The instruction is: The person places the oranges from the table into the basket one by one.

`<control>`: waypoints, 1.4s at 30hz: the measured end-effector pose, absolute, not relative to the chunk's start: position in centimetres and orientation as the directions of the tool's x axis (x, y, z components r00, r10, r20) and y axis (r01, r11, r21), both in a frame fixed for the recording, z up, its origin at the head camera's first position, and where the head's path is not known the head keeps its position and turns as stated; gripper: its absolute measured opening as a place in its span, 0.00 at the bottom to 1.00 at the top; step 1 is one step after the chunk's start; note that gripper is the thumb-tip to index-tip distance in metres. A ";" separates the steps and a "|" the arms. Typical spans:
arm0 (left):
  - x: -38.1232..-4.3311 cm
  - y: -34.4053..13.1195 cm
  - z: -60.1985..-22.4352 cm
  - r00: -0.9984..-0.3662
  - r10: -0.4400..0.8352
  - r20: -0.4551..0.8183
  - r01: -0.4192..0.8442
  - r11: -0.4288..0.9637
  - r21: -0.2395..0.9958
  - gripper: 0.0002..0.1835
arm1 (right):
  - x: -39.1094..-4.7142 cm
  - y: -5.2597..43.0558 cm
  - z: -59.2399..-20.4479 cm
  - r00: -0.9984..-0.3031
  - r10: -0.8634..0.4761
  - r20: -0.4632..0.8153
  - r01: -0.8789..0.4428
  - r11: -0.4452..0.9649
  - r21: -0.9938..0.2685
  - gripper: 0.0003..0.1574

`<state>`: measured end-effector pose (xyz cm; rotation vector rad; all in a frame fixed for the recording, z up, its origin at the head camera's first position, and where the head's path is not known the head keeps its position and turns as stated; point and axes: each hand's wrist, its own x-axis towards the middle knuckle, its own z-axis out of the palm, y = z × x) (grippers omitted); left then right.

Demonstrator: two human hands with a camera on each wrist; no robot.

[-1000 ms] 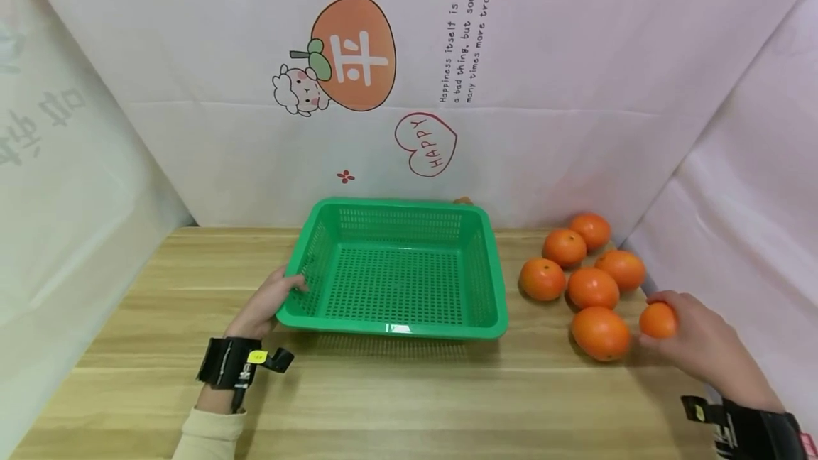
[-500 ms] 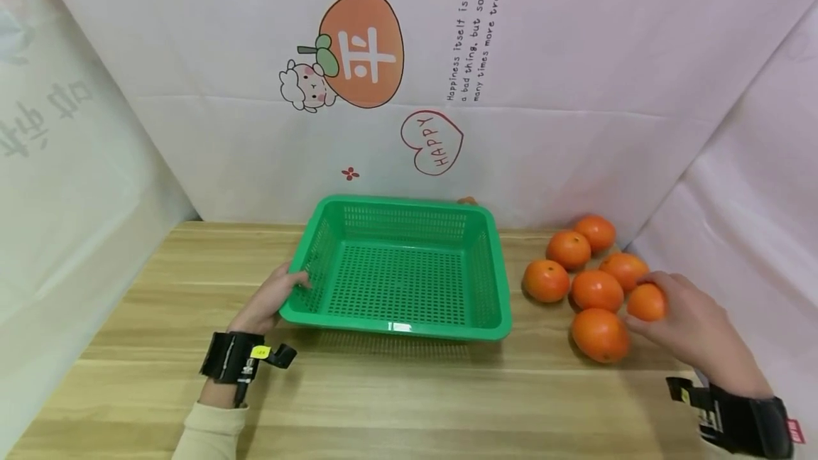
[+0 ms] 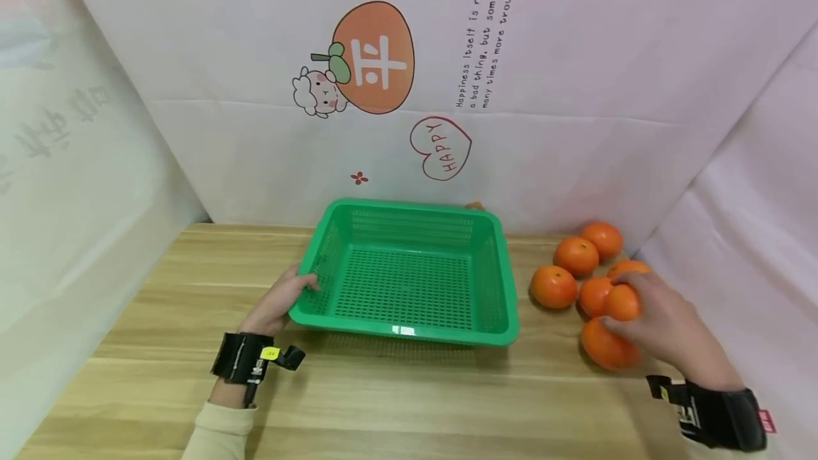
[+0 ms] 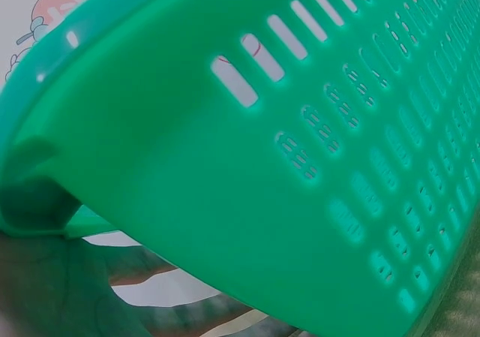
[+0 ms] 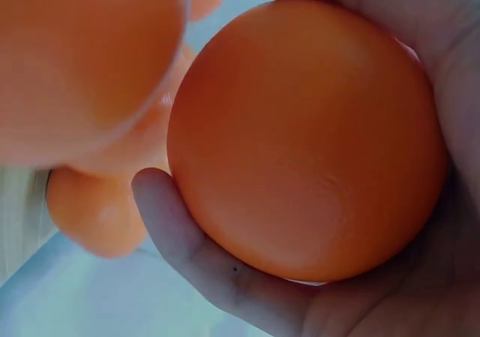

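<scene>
Head view: the left hand [image 3: 276, 304] grips the green basket [image 3: 402, 331] at its left rim, thumb inside. The right hand [image 3: 667, 324] holds one orange fruit [image 3: 622, 303] amid the other fruits [image 3: 553, 287], right of the basket; contact between them cannot be told.

Left wrist view: fingers lie outside the basket wall.

Right wrist view: fingers and thumb curl round the fruit. Judged step: moving this single fruit; next calls for clearance past its neighbours.

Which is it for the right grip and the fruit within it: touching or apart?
Touching. The right wrist view shows it: the right grip curls around the orange fruit, meeting its surface above and below in that picture.
</scene>
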<state>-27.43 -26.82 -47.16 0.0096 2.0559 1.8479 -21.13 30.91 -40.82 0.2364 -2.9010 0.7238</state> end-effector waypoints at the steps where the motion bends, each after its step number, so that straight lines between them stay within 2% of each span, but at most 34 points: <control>1: -27.5 -26.7 -47.2 -0.929 0.252 -0.272 -0.244 0.136 0.960 0.44 | -21.2 30.8 -40.8 -0.977 -0.117 0.178 -0.186 0.876 -0.446 0.08; 9: -27.7 -26.1 -47.4 -0.929 0.260 -0.262 -0.234 0.135 0.963 0.44 | -21.6 29.8 -40.7 -0.975 -0.114 0.189 -0.185 0.889 -0.418 0.02; 13: -27.8 -26.3 -47.2 -0.929 0.264 -0.258 -0.225 0.146 0.963 0.43 | -21.7 29.0 -40.4 -0.963 -0.151 0.222 -0.228 0.896 -0.380 0.21; 16: -27.9 -26.4 -47.0 -0.933 0.253 -0.256 -0.223 0.152 0.963 0.43 | -21.9 28.1 -40.0 -0.944 -0.202 0.261 -0.285 0.896 -0.339 0.29; 18: -27.9 -26.5 -47.0 -0.935 0.244 -0.256 -0.224 0.151 0.963 0.43 | -22.0 27.5 -39.6 -0.949 -0.212 0.231 -0.291 0.873 -0.392 0.26; 20: -27.8 -26.6 -47.1 -0.936 0.238 -0.258 -0.228 0.147 0.962 0.44 | -22.2 26.9 -39.2 -0.960 -0.215 0.182 -0.276 0.839 -0.468 0.19; 22: -27.7 -26.6 -47.2 -0.937 0.231 -0.263 -0.234 0.143 0.962 0.44 | -22.4 26.4 -39.0 -0.954 -0.233 0.191 -0.296 0.842 -0.451 0.18; 24: -27.6 -26.6 -47.3 -0.936 0.230 -0.267 -0.240 0.138 0.961 0.44 | -22.6 26.0 -38.8 -0.944 -0.251 0.214 -0.320 0.855 -0.407 0.20; 27: -27.5 -26.7 -47.4 -0.936 0.227 -0.268 -0.241 0.138 0.961 0.44 | -23.0 25.6 -38.8 -0.916 -0.280 0.286 -0.357 0.896 -0.263 0.28; 31: -27.5 -26.7 -47.4 -0.938 0.230 -0.258 -0.231 0.139 0.963 0.43 | -23.0 25.3 -38.9 -0.923 -0.276 0.268 -0.348 0.897 -0.274 0.34; 42: -27.5 -26.7 -47.4 -0.941 0.224 -0.256 -0.226 0.148 0.963 0.42 | -23.2 24.3 -39.0 -0.933 -0.264 0.245 -0.326 0.908 -0.262 0.29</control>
